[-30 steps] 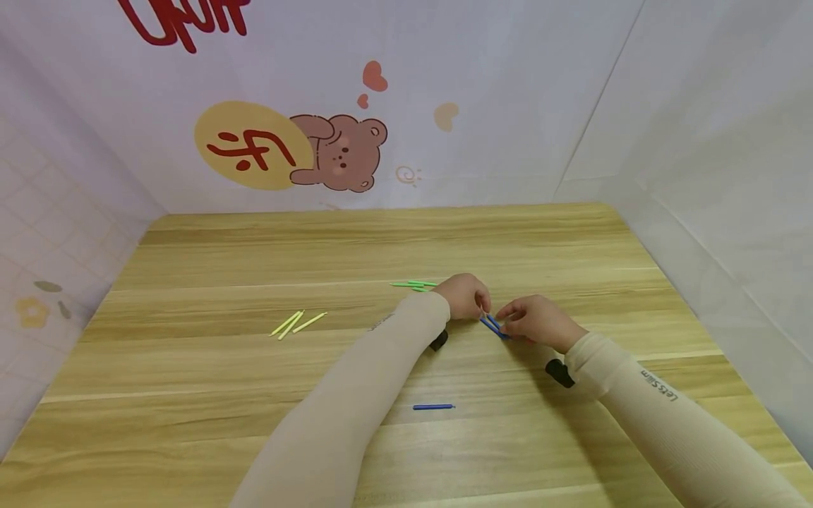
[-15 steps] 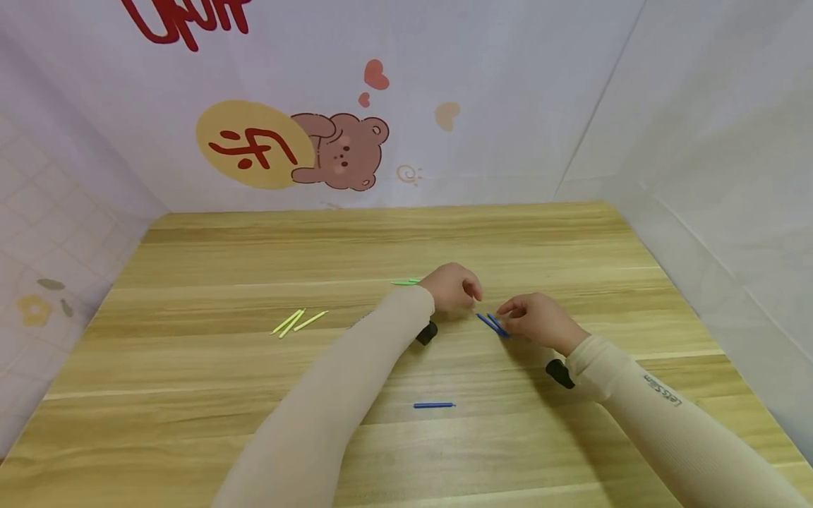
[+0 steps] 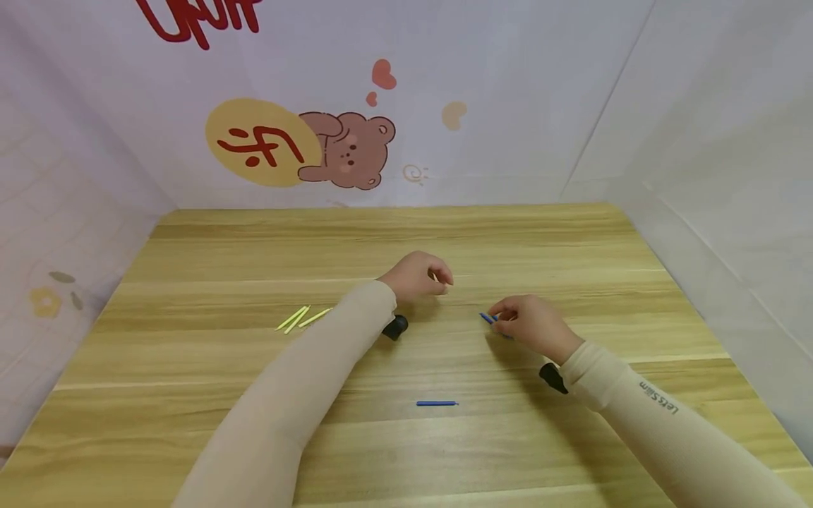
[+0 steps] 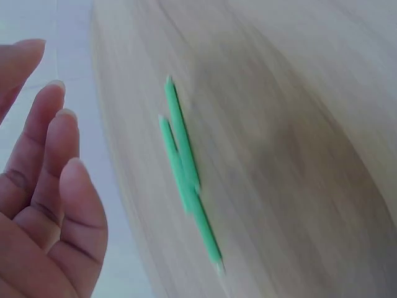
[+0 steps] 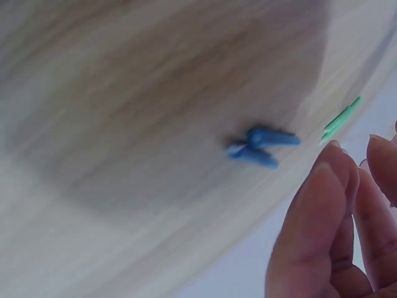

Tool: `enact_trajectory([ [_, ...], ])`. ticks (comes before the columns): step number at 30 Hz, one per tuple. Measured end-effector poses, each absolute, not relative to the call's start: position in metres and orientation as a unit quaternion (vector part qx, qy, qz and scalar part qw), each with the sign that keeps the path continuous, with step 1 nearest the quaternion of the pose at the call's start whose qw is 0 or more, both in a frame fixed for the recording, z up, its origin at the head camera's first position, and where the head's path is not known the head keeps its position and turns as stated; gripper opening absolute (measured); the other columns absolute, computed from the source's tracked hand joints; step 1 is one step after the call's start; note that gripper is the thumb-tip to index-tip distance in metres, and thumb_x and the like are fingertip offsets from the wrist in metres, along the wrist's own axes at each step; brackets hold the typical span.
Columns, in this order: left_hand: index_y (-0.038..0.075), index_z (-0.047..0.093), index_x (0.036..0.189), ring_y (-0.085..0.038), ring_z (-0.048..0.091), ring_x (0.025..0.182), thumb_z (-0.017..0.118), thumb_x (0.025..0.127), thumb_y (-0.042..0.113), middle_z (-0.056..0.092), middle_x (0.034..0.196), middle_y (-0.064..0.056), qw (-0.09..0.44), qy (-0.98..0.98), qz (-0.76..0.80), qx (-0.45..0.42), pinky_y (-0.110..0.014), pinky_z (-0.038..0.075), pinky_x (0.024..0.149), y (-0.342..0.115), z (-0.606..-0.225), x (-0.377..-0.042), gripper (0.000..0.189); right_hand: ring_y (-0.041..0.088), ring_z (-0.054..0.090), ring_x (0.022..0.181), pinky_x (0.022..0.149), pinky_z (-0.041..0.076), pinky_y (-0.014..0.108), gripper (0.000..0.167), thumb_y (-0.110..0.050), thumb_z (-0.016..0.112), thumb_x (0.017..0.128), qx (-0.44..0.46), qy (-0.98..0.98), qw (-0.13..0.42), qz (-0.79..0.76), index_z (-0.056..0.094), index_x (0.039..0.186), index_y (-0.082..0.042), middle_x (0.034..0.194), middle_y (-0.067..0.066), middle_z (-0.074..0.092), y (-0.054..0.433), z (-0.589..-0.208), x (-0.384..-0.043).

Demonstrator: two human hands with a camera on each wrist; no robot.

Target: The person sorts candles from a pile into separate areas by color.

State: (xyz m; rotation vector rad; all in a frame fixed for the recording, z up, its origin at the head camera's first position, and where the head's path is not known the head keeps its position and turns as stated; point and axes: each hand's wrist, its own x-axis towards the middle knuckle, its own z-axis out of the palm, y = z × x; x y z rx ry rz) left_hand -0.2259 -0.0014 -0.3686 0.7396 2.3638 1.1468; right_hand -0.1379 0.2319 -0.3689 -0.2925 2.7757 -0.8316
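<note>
My left hand point(image 3: 416, 276) hovers over the table with its fingers loosely bent and nothing in them. Below it, in the left wrist view, three thin green candles point(image 4: 182, 143) with pale wick tips lie overlapped; the arm hides them in the head view. My right hand point(image 3: 533, 326) is poised just above two blue candles point(image 5: 270, 137), partly covering them in the head view. The right wrist view shows these candles on the table, apart from the relaxed fingers point(image 5: 316, 211). Nearer the front lies a single blue candle point(image 3: 437, 403).
Three yellow candles point(image 3: 295, 319) lie left of the left forearm, whose sleeve comes close to one of them. The wooden table point(image 3: 540, 247) meets a printed white back wall point(image 3: 508, 141) and a side wall on either side.
My left hand has drawn away from the blue candles, moving left and back until it covers the green ones. The right hand has stayed almost in place by the blue pair.
</note>
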Motion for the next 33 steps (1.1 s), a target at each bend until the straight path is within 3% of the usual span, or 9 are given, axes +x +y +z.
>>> enact_trajectory([
  [9, 0.0, 0.071, 0.103, -0.019, 0.059, 0.086, 0.07, 0.085, 0.005, 0.068, 0.105, -0.011, 0.161, 0.857, 0.429, 0.234, -0.026, 0.046, 0.075, -0.039, -0.36, -0.22, 0.019, 0.024, 0.065, 0.085, 0.078, 0.052, 0.041, 0.018, -0.003, 0.064, 0.086, -0.13, 0.95, 0.096, -0.267, 0.072, 0.102, -0.003, 0.09, 0.008, 0.071, 0.216, -0.369, -0.131],
  [17, 0.003, 0.068, 0.114, -0.02, 0.057, 0.096, 0.068, 0.089, 0.009, 0.065, 0.115, -0.007, 0.15, 0.878, 0.42, 0.174, -0.031, 0.047, 0.08, -0.072, -0.35, -0.214, 0.026, 0.018, 0.061, 0.08, 0.073, 0.051, 0.035, 0.018, 0.0, 0.063, 0.085, -0.149, 0.939, 0.113, -0.289, 0.072, 0.101, -0.002, 0.085, 0.003, 0.068, 0.205, -0.369, -0.125],
  [33, 0.005, 0.067, 0.112, -0.025, 0.057, 0.1, 0.066, 0.09, 0.012, 0.063, 0.117, -0.012, 0.103, 0.909, 0.367, 0.166, -0.039, 0.047, 0.087, -0.104, -0.345, -0.184, 0.023, 0.007, 0.059, 0.073, 0.067, 0.048, 0.025, 0.016, -0.002, 0.067, 0.082, -0.229, 0.937, 0.102, -0.244, 0.072, 0.097, -0.005, 0.076, -0.008, 0.064, 0.192, -0.371, -0.104],
])
